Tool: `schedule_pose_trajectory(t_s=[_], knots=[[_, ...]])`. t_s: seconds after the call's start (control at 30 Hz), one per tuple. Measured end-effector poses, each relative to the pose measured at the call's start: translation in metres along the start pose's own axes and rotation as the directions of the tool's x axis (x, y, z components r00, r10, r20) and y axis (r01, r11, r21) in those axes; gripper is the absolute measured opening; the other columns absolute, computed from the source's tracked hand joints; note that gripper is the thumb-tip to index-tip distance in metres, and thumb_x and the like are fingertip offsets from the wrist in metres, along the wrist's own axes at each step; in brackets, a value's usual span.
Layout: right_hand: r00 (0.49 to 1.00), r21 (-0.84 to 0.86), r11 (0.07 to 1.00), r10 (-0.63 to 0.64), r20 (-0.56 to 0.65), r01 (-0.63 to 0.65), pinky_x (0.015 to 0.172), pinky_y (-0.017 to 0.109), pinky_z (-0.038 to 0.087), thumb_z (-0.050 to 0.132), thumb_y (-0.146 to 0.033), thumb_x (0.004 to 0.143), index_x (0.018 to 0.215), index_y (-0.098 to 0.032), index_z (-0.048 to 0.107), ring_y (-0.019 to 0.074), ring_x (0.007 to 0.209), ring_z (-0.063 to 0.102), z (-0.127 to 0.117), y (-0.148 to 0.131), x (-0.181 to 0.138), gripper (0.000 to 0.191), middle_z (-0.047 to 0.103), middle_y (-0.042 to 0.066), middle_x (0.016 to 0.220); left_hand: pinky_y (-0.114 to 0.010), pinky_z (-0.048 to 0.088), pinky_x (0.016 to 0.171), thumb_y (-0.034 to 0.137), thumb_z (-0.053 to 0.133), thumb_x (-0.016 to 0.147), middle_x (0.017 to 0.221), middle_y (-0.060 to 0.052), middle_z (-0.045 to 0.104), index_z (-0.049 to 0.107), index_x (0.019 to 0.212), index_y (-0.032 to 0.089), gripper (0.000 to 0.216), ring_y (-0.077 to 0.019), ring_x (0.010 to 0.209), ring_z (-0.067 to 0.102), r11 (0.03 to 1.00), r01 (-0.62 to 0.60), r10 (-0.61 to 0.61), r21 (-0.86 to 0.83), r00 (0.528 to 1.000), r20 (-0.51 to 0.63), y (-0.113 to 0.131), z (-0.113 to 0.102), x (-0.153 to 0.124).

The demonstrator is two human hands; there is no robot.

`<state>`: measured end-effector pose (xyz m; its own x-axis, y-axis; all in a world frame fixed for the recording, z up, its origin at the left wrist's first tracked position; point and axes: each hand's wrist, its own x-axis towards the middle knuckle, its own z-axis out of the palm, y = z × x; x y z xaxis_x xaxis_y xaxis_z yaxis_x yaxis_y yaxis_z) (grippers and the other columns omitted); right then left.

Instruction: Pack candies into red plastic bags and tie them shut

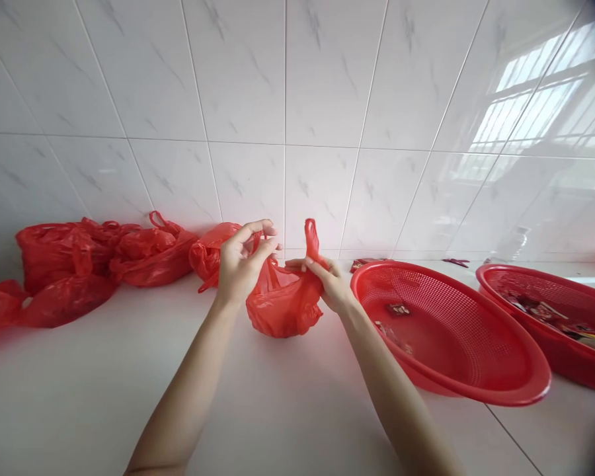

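A red plastic bag (280, 304) rests on the white counter in front of me, between my two hands. My right hand (331, 281) is closed round its right side below the handle loop, which sticks up above the fingers. At the upper left of the bag, my left hand (245, 259) pinches the other handle between thumb and fingers. The bag's lower part bulges, and its contents are hidden by the red plastic.
Several filled red bags (149, 254) line the wall on the left. To the right stands a red perforated basket (451, 324) with a few small wrapped packets (399, 309). A second red basket (565, 330) beyond it holds more packets. A tiled wall (248, 178) rises behind.
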<state>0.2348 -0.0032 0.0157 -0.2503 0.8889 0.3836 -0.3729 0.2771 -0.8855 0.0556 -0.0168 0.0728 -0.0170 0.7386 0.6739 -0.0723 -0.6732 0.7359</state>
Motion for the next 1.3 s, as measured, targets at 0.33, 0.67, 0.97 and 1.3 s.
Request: schedule_pose_trajectory(t_s=[0.33, 0.67, 0.97, 1.3], knots=[[0.977, 0.224, 0.974, 0.074, -0.199, -0.028, 0.045, 0.02, 0.034, 0.067, -0.042, 0.086, 0.07, -0.02, 0.055, 0.0055, 0.039, 0.022, -0.01, -0.009, 0.003, 0.03, 0.038, -0.009, 0.044, -0.04, 0.052, 0.097, 0.023, 0.07, 0.08, 0.108, -0.009, 0.07, 0.064, 0.118, 0.016, 0.039, -0.0239, 0.105, 0.066, 0.977, -0.069, 0.04, 0.2, 0.989, 0.145, 0.007, -0.032, 0.006], [0.947, 0.308, 0.951, 0.11, -0.303, -0.012, 0.048, 0.021, 0.04, 0.07, -0.038, 0.083, 0.071, -0.019, 0.058, 0.0059, 0.042, 0.027, -0.017, 0.005, 0.009, 0.025, 0.043, -0.007, 0.047, -0.044, 0.049, 0.099, 0.044, 0.077, 0.074, 0.121, -0.008, 0.062, 0.032, 0.15, 0.029, 0.089, -0.0275, 0.115, 0.06, 0.866, 0.116, -0.305, 0.486, 0.893, 0.331, -0.018, -0.054, 0.016], [0.938, 0.416, 0.91, 0.144, -0.314, 0.0, 0.055, 0.021, 0.046, 0.073, -0.032, 0.081, 0.071, -0.018, 0.058, 0.0065, 0.048, 0.042, -0.016, 0.005, 0.011, 0.023, 0.055, -0.003, 0.06, -0.043, 0.045, 0.104, 0.044, 0.08, 0.069, 0.143, -0.008, 0.052, 0.057, 0.132, 0.029, 0.068, -0.0303, 0.134, 0.046, 0.872, 0.201, -0.46, 0.445, 0.646, 0.609, -0.042, -0.054, 0.021], [0.953, 0.097, 0.994, 0.075, -0.294, -0.048, 0.038, 0.019, 0.027, 0.066, -0.044, 0.085, 0.073, -0.019, 0.06, 0.0046, 0.038, 0.019, -0.012, -0.004, 0.006, 0.028, 0.037, -0.008, 0.044, -0.033, 0.051, 0.068, 0.048, 0.067, 0.082, 0.081, -0.006, 0.069, 0.07, 0.082, 0.017, 0.031, -0.021, 0.077, 0.064, 0.927, 0.124, -0.283, 0.353, 0.851, 0.443, -0.034, -0.046, 0.02]])
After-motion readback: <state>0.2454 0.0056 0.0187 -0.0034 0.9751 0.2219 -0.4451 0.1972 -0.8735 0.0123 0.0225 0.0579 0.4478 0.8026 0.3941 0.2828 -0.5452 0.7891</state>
